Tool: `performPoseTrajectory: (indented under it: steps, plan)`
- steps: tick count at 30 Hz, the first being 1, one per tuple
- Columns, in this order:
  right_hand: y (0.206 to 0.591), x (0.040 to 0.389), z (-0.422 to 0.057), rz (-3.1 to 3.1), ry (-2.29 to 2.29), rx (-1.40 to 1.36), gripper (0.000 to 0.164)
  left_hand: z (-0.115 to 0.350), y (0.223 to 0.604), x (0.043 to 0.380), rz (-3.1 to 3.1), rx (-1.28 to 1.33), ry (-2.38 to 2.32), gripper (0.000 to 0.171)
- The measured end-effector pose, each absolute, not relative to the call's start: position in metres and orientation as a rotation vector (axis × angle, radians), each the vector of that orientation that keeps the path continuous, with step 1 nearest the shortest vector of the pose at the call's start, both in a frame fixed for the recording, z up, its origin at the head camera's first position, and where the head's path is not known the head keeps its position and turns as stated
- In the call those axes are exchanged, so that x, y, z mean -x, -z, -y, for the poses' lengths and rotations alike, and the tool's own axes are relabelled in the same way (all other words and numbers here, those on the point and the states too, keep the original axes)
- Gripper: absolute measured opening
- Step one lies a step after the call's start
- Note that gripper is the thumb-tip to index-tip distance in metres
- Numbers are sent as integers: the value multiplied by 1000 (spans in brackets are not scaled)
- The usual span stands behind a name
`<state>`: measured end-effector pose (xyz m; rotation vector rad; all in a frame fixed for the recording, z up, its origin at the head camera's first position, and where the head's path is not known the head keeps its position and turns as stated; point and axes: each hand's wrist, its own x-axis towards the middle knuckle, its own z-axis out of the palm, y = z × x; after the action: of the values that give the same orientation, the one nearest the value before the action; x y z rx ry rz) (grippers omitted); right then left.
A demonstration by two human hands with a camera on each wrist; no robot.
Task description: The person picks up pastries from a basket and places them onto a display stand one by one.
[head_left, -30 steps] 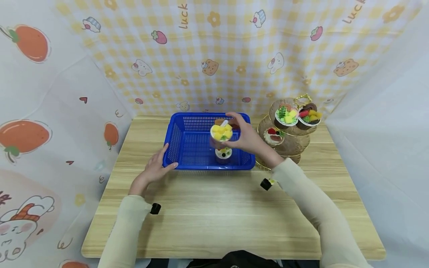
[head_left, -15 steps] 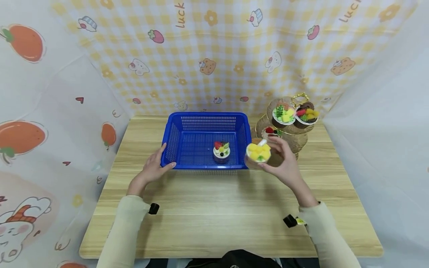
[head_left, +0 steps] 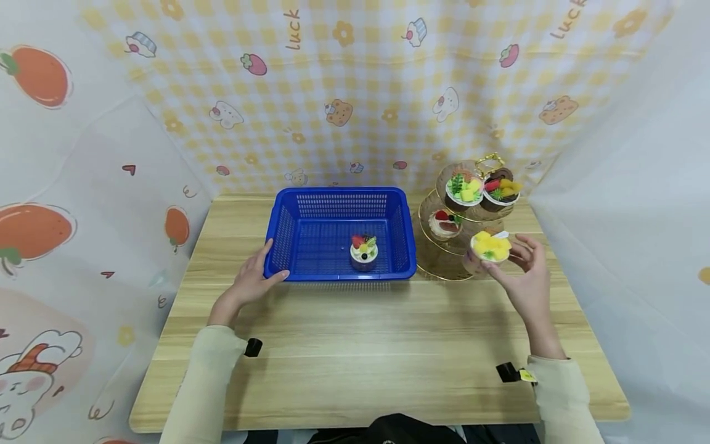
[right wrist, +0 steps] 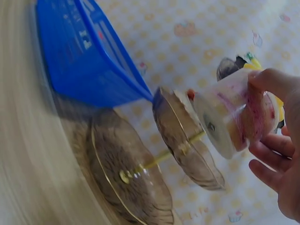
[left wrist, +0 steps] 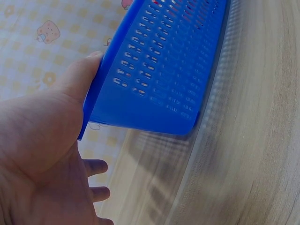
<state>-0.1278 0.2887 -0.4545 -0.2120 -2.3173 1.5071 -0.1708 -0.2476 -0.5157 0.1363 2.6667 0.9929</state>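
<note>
My right hand [head_left: 527,277] grips a clear dessert cup [right wrist: 234,115] between thumb and fingers. The dessert cup is topped with yellow fruit cubes and a white stick, and its layers are pink and cream. I hold it above the lower right of a tiered cake stand [head_left: 429,262]; its flat base shows in the right wrist view. My left hand [head_left: 249,283] rests at the near left corner of a blue plastic basket [head_left: 341,277], thumb on the rim, other fingers extended outside it. One fruit-topped cupcake [head_left: 363,254] stands inside the basket.
Two fruit-topped cups, one with green garnish [head_left: 464,191] and one with chocolate [head_left: 499,190], sit on the stand's top tier. A cream cake with red berries [head_left: 444,225] sits on the middle tier. A patterned cloth [head_left: 333,148] hangs behind the wooden table [head_left: 355,357].
The right hand has carried the yellow-topped dessert cup from over the basket rightward to the cake stand. My left hand has stayed at the basket's corner.
</note>
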Motion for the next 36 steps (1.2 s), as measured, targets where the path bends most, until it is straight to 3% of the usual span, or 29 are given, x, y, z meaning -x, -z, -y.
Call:
performPoseTrajectory:
  steps: [13, 36]
  plan:
    - [448, 159, -299, 2493, -1308, 443, 81, 249, 518, 172, -2663, -134, -999, 96]
    - [474, 200, -292, 2206, -1384, 394, 73, 248, 517, 172, -2668, -137, -997, 94]
